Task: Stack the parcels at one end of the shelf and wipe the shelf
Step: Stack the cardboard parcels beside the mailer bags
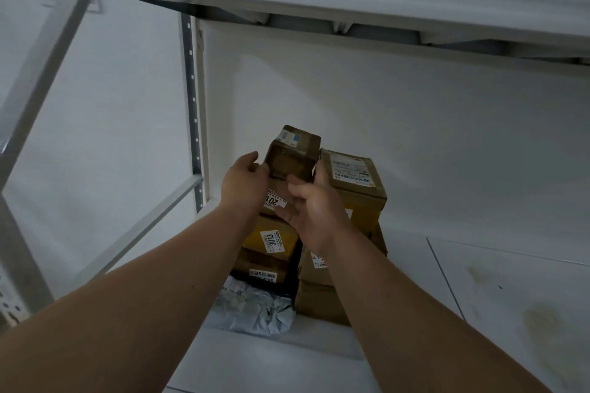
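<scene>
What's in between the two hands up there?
In the head view, a small dark brown box sits between the left hand and the right hand, held above the stacked parcels.

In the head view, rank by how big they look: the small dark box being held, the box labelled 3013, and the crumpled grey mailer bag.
Largest to smallest:
1. Crumpled grey mailer bag, though it lies nearer the camera.
2. Small dark box in both hands.
3. Box labelled 3013, partly hidden by the arms, so this is unsure.

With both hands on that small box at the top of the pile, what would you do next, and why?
Probably ease the small box down square onto the left stack and let go: both the left hand and right hand hold it just above that stack, beside the taller right-hand box.
</scene>
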Motion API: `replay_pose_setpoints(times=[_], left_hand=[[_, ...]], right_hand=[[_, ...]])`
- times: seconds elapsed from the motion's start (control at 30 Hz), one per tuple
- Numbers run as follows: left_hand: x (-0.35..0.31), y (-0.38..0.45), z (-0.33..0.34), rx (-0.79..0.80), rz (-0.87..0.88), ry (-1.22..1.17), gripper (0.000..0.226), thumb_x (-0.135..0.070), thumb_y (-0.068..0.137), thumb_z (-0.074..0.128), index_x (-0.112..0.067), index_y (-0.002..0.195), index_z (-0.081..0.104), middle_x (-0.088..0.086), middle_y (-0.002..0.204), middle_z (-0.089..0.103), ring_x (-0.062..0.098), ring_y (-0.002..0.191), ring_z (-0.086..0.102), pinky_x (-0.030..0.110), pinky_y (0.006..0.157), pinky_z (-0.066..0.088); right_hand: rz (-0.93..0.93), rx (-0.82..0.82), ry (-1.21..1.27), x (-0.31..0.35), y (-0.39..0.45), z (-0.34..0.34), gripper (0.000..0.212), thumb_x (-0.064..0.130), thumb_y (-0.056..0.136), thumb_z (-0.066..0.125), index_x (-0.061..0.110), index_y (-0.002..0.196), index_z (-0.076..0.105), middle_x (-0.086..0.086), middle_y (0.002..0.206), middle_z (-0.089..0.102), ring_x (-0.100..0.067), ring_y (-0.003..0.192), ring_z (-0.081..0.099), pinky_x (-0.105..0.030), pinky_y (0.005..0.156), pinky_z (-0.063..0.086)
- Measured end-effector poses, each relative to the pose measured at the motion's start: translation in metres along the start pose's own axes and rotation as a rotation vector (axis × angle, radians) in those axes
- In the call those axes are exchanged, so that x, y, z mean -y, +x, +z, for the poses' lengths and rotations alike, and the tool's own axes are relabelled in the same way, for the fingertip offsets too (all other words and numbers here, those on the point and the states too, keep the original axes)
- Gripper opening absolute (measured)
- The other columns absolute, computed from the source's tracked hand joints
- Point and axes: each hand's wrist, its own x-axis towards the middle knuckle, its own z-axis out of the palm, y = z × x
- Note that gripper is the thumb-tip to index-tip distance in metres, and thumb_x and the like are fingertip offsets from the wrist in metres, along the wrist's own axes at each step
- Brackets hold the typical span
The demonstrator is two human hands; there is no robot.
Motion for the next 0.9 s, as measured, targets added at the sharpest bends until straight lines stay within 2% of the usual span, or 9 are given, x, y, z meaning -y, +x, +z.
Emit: replay_pose_setpoints(times=[0.17, 0.33, 0.4, 0.47, 0.57, 0.67, 0.77, 0.83, 0.9], left_hand=[[0.010, -0.010, 0.002, -0.004, -0.061, -0.005, 0.039, -0.027, 0.095, 0.051, -0.021, 0.133, 0.048, -0.001, 0.106, 0.062, 0.020, 0.095, 0.064, 0.045, 0.089, 0.055], [0.022, -0.021, 0.004, -0.028, -0.113, 0.020, 0.030, -0.027, 0.096, 0.051, -0.021, 0.126, 0.052, 0.000, 0.107, 0.064, 0.020, 0.089, 0.066, 0.035, 0.073, 0.057], [0.025, -0.025, 0.004, -0.040, -0.127, 0.041, 0.030, -0.028, 0.096, 0.051, -0.021, 0.126, 0.053, 0.002, 0.109, 0.065, 0.022, 0.087, 0.067, 0.034, 0.069, 0.057], [0.027, -0.027, 0.005, -0.048, -0.136, 0.046, 0.031, -0.029, 0.096, 0.051, -0.021, 0.126, 0.054, 0.003, 0.108, 0.066, 0.022, 0.086, 0.067, 0.033, 0.067, 0.056], [0.029, -0.030, 0.007, -0.043, -0.138, 0.067, 0.027, -0.029, 0.095, 0.051, -0.019, 0.119, 0.058, 0.006, 0.104, 0.068, 0.023, 0.088, 0.066, 0.031, 0.066, 0.051], [0.029, -0.038, 0.009, -0.022, -0.152, 0.129, 0.022, -0.029, 0.096, 0.049, -0.013, 0.100, 0.064, 0.008, 0.089, 0.067, 0.023, 0.079, 0.061, 0.033, 0.068, 0.048], [0.032, -0.048, 0.013, 0.067, -0.198, 0.151, 0.031, -0.028, 0.096, 0.049, -0.007, 0.079, 0.064, 0.009, 0.068, 0.061, 0.021, 0.060, 0.052, 0.032, 0.063, 0.041], [0.036, -0.056, 0.018, 0.151, -0.240, 0.159, 0.025, -0.018, 0.093, 0.052, -0.006, 0.074, 0.062, 0.009, 0.065, 0.060, 0.021, 0.057, 0.051, 0.033, 0.063, 0.043], [0.041, -0.065, 0.024, 0.198, -0.276, 0.167, 0.023, -0.010, 0.094, 0.053, -0.008, 0.071, 0.056, 0.007, 0.066, 0.057, 0.018, 0.056, 0.052, 0.028, 0.057, 0.045]], right_hand=[[0.004, -0.002, -0.033, -0.004, -0.009, -0.010, 0.076, 0.002, 0.096, 0.047, 0.041, 0.152, 0.016, 0.005, 0.114, 0.066, -0.021, 0.108, 0.065, -0.041, 0.089, 0.053], [-0.029, 0.030, -0.055, -0.006, -0.019, -0.017, 0.077, -0.002, 0.095, 0.049, 0.037, 0.152, 0.017, -0.003, 0.119, 0.064, -0.017, 0.089, 0.072, -0.031, 0.071, 0.057], [-0.026, 0.031, -0.053, -0.006, -0.022, -0.020, 0.075, -0.003, 0.094, 0.050, 0.035, 0.151, 0.021, -0.004, 0.117, 0.063, -0.017, 0.085, 0.073, -0.032, 0.073, 0.058], [-0.012, 0.030, -0.078, -0.005, -0.025, -0.024, 0.068, -0.001, 0.093, 0.052, 0.031, 0.148, 0.030, -0.005, 0.116, 0.065, -0.017, 0.087, 0.073, -0.039, 0.086, 0.057], [0.032, 0.074, -0.170, -0.003, -0.030, -0.030, 0.039, 0.006, 0.093, 0.054, 0.021, 0.129, 0.054, -0.005, 0.107, 0.071, -0.017, 0.088, 0.071, -0.041, 0.093, 0.052], [0.066, 0.145, -0.282, -0.003, -0.037, -0.036, 0.007, 0.012, 0.092, 0.060, 0.012, 0.091, 0.066, -0.004, 0.077, 0.071, -0.016, 0.071, 0.066, -0.036, 0.079, 0.052], [0.098, 0.135, -0.408, -0.010, -0.043, -0.045, 0.017, 0.016, 0.091, 0.065, 0.013, 0.075, 0.062, 0.000, 0.058, 0.062, -0.011, 0.054, 0.057, -0.023, 0.057, 0.049], [0.149, 0.129, -0.519, -0.015, -0.046, -0.055, 0.012, 0.017, 0.091, 0.065, 0.014, 0.080, 0.064, -0.001, 0.059, 0.060, -0.011, 0.054, 0.055, -0.024, 0.057, 0.048], [0.228, 0.147, -0.555, -0.019, -0.051, -0.066, 0.009, 0.012, 0.093, 0.060, 0.015, 0.097, 0.068, -0.004, 0.068, 0.062, -0.014, 0.062, 0.057, -0.027, 0.066, 0.051]])
